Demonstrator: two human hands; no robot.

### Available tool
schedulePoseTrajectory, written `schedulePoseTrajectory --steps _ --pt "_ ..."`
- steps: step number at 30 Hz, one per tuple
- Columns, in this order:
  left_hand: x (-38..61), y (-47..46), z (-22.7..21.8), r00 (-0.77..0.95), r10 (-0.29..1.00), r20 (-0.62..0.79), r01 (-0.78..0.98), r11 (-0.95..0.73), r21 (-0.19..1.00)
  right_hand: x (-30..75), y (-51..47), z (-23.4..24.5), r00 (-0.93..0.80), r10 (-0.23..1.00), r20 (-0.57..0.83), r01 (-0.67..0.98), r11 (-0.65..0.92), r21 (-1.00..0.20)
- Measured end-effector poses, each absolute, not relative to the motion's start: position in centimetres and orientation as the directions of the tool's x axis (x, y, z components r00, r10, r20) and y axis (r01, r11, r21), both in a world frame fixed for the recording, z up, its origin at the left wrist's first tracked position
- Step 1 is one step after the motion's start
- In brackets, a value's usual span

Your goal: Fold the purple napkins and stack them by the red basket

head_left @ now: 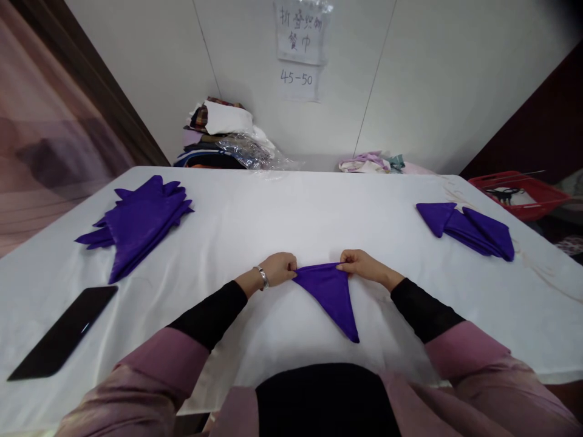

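A purple cloth napkin [331, 294], folded into a triangle, hangs or lies between my hands with its point toward me. My left hand [279, 269] pinches its left corner; a silver bracelet is on that wrist. With closed fingertips my right hand [363, 266] grips the upper right corner. The top edge runs nearly straight from one hand to the other. Whether the napkin's lower part touches the table cannot be made out.
The table has a white cloth [282, 206]. A pile of purple napkins [143, 221] lies at left, near a dark phone-like slab [64, 334]. Folded purple napkins [473, 230] lie at right, by a red basket [532, 197]. Stacked fabrics [223, 133] stand by the wall.
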State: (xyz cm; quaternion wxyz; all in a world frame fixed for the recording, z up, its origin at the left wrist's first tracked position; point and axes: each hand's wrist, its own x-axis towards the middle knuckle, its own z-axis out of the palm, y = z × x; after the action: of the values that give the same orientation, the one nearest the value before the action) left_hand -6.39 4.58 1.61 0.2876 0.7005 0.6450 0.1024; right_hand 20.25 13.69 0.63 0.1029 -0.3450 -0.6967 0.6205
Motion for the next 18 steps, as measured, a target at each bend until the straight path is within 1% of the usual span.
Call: schedulePoseTrajectory --steps 4,6,8,10,11,12,14,16,17,18 --pt "-6.1 4.4 1.4 0.155 0.961 -0.231 0.857 -0.015 0.515 19.9 13.4 1.2 -0.751 0.631 -0.197 0.259 0.007 -0.966" --pt "-6.0 4.3 1.3 0.148 0.961 -0.233 0.857 -0.007 0.515 19.7 13.4 1.8 -0.767 0.619 -0.171 0.257 0.051 -0.965" --pt "-6.0 4.4 1.6 0.139 0.966 -0.219 0.854 -0.005 0.52 19.6 13.7 2.9 -0.774 0.615 -0.151 0.292 0.135 -0.947" --pt "-6.1 4.8 2.6 0.13 0.973 -0.191 0.849 -0.01 0.528 19.5 14.0 4.7 -0.773 0.627 -0.096 0.353 0.299 -0.886" --pt "-6.2 5.1 3.4 0.123 0.979 -0.16 0.848 -0.02 0.53 19.5 14.2 5.9 -0.771 0.636 -0.038 0.38 0.41 -0.829" --pt "-6.3 5.5 4.2 0.117 0.988 -0.1 0.853 -0.048 0.52 19.4 14.3 7.2 -0.77 0.637 0.044 0.397 0.532 -0.748" --pt "-6.5 6.2 5.9 0.121 0.987 0.105 0.884 -0.156 0.441 19.2 14.2 9.8 -0.774 0.582 0.25 0.404 0.757 -0.513" --pt "-6.8 6.6 7.0 0.153 0.923 0.354 0.924 -0.26 0.28 19.1 13.6 11.5 -0.782 0.449 0.433 0.377 0.893 -0.245" --pt "-6.9 6.6 7.0 0.18 0.878 0.443 0.938 -0.289 0.192 19.0 13.1 11.6 -0.791 0.368 0.488 0.354 0.927 -0.125" --pt "-7.1 6.5 6.7 0.207 0.846 0.491 0.946 -0.301 0.119 18.9 12.5 11.2 -0.806 0.296 0.513 0.329 0.944 -0.028"
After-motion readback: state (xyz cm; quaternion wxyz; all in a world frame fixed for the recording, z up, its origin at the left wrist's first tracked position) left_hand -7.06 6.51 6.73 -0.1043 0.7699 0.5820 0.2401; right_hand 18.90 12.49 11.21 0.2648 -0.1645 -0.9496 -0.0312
